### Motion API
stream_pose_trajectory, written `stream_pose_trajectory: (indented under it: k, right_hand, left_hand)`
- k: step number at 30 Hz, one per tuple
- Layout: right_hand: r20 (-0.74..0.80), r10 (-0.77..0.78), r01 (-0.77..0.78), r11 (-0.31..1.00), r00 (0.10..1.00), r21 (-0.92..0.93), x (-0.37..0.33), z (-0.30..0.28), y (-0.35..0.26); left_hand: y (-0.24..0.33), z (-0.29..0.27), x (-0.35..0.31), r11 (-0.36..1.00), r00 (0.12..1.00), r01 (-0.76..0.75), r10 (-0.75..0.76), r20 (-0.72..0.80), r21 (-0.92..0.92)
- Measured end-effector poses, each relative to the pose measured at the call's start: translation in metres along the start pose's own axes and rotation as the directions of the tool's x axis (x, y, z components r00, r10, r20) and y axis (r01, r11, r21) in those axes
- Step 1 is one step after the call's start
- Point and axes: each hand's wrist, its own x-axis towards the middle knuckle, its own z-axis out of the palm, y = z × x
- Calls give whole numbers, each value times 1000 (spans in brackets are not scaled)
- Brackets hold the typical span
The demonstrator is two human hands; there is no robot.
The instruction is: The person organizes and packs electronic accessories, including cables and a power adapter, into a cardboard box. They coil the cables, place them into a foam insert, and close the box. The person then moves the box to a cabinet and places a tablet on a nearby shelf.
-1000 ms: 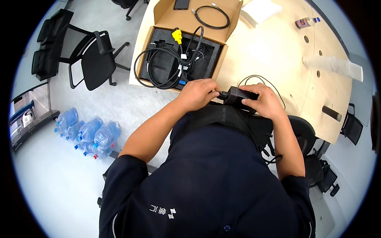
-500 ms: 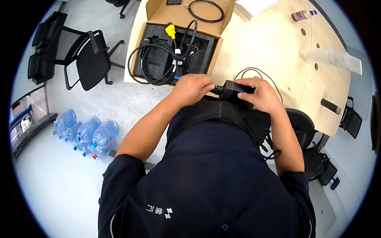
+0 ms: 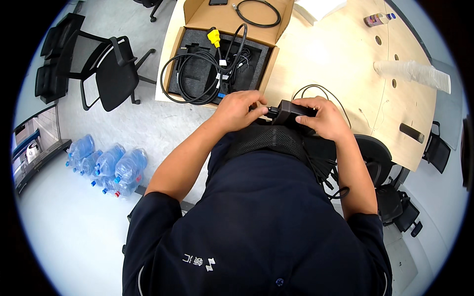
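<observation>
A small black box (image 3: 285, 111) sits at the table's front edge, close against my waist. My right hand (image 3: 323, 117) grips its right side, thumb on the near face and fingers over the top. On its left end is a black plug (image 3: 270, 112). My left hand (image 3: 240, 109) is at that plug with curled fingers, the thumb tip against it and the index finger arched above. The underside of the left fingers' hold is hidden. Behind the right hand, a thin black cable (image 3: 326, 89) loops on the table.
An open cardboard box (image 3: 272, 66) with grey foam holds coiled black cables (image 3: 185, 79) and a yellow connector (image 3: 214, 37). On the table (image 3: 340, 64) are a bottle (image 3: 377, 19), stacked cups (image 3: 412, 71) and a dark cylinder (image 3: 411, 132). Chairs and empty water jugs (image 3: 131, 165) stand around.
My left index finger has lifted and arched, loosening the pinch at the plug. The right hand and the black box stay almost still.
</observation>
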Motion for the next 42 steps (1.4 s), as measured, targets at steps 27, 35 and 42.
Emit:
stream_pose_trajectory:
  k: [27, 35, 42]
  right_hand:
    - [20, 24, -24, 1000, 1000, 12, -2, 2, 7]
    - [55, 90, -90, 996, 994, -4, -1, -3, 3]
    - [14, 5, -5, 1000, 1000, 4, -2, -4, 8]
  left_hand:
    - [-3, 4, -3, 991, 998, -58, 60, -11, 123]
    - [-3, 6, 0, 994, 998, -62, 62, 4, 91]
    - [2, 3, 3, 996, 997, -77, 76, 18, 49]
